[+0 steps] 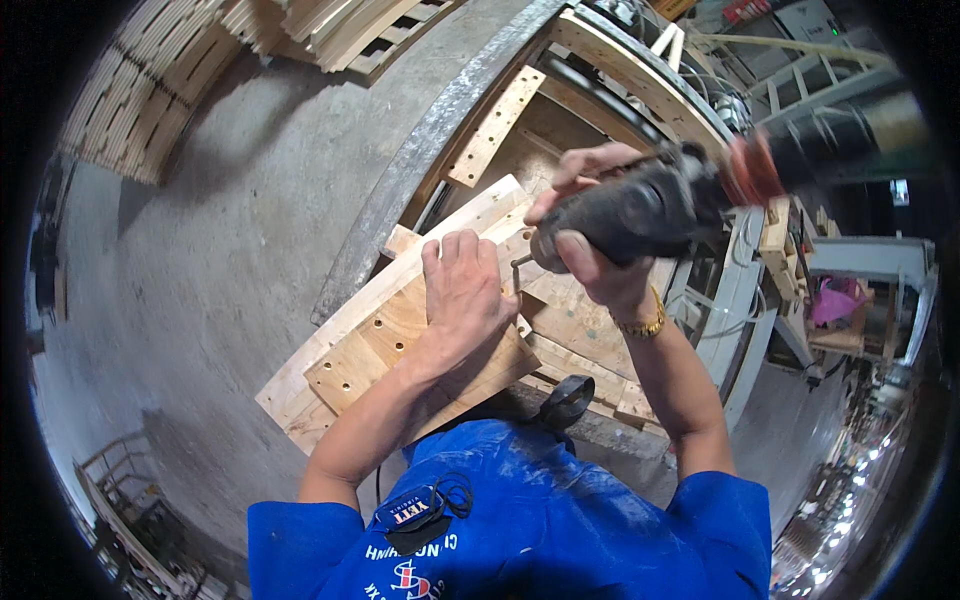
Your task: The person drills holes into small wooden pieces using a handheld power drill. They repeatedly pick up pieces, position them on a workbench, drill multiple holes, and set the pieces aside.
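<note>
My right hand (615, 280), with a gold-coloured bracelet at the wrist, grips a black handheld power tool (625, 215). A thin metal bit (516, 272) sticks out of its near end, beside my left fingers and close to the wood. The tool's far end, with a red band, is smeared by motion. My left hand (460, 285) lies with fingers stretched out on a wooden panel (345, 375) that has several drilled holes. That panel rests on a longer pale plank (285, 400). Whether the bit touches the wood, I cannot tell.
A metal-edged work frame (415, 165) extends beyond the panel, with a holed wooden strip (497, 125) across it. Stacked boards (150, 90) stand on the concrete floor (260, 220) at far left. A pink bag (838, 300) sits on a rack at right.
</note>
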Demonstrator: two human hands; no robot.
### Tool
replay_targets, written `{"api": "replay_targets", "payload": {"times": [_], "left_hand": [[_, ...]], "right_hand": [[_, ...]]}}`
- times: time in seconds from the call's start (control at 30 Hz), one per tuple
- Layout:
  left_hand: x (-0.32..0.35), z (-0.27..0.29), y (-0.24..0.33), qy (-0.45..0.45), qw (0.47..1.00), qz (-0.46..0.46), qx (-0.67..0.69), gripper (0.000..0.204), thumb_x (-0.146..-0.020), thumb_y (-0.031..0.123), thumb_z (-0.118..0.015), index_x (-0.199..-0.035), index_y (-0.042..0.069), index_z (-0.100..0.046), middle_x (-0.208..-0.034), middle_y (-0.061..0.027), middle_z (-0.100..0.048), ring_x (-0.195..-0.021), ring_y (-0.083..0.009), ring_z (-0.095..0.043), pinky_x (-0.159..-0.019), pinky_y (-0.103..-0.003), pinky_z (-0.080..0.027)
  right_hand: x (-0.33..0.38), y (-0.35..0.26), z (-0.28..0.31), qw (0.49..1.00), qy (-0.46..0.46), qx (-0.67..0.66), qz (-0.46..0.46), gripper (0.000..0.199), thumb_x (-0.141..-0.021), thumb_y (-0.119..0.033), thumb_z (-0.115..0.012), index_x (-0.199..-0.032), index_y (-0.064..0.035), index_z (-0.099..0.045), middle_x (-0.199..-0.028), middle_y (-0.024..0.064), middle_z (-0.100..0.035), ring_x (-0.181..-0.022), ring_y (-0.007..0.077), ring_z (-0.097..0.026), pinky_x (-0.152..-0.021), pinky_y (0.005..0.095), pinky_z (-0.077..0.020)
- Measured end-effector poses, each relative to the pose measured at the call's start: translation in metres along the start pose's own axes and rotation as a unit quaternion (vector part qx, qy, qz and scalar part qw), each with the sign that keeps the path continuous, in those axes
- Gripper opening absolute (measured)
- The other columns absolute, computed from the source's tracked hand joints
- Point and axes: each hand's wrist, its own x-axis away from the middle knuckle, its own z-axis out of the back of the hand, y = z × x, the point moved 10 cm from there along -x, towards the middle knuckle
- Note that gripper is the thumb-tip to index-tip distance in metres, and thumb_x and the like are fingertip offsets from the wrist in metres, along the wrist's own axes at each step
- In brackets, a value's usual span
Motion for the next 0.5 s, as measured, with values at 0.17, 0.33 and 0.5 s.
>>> {"api": "replay_targets", "payload": {"times": [0.17, 0.33, 0.5], "left_hand": [[-0.001, 0.001, 0.004, -0.006, 1.0, 0.0, -0.009, 0.054, -0.052, 0.03, -0.076, -0.092, 0.001, -0.054, -0.093, -0.0123, -0.048, -0.096, -0.0274, -0.044, -0.086, -0.041, -0.03], [-0.002, 0.01, 0.004, 0.026, 0.999, -0.001, -0.029, 0.059, -0.054, 0.035, -0.076, -0.098, 0.003, -0.053, -0.094, -0.0126, -0.048, -0.096, -0.0279, -0.044, -0.086, -0.042, -0.029], [-0.001, -0.005, 0.0, -0.014, 0.997, -0.008, -0.08, 0.059, -0.062, 0.042, -0.072, -0.103, 0.004, -0.054, -0.101, -0.0146, -0.052, -0.102, -0.0318, -0.046, -0.087, -0.049, -0.032]], "right_hand": [[-0.002, 0.006, 0.019, 0.994, 0.053, 0.079, -0.055, 0.055, -0.072, 0.003, -0.062, -0.119, -0.0081, -0.036, -0.101, 0.0103, -0.049, -0.086, 0.0175, -0.058, -0.075, 0.0321, -0.0502], [0.009, -0.065, 0.026, 0.989, 0.119, -0.012, 0.092, 0.058, -0.069, -0.004, -0.063, -0.119, -0.004, -0.034, -0.097, 0.0123, -0.049, -0.079, 0.0203, -0.06, -0.07, 0.033, -0.0516], [0.07, -0.112, 0.101, 0.966, 0.18, -0.148, 0.112, 0.048, -0.079, -0.027, -0.054, -0.118, -0.0041, -0.037, -0.099, 0.0138, -0.045, -0.078, 0.0272, -0.06, -0.065, 0.0401, -0.0544]]}}
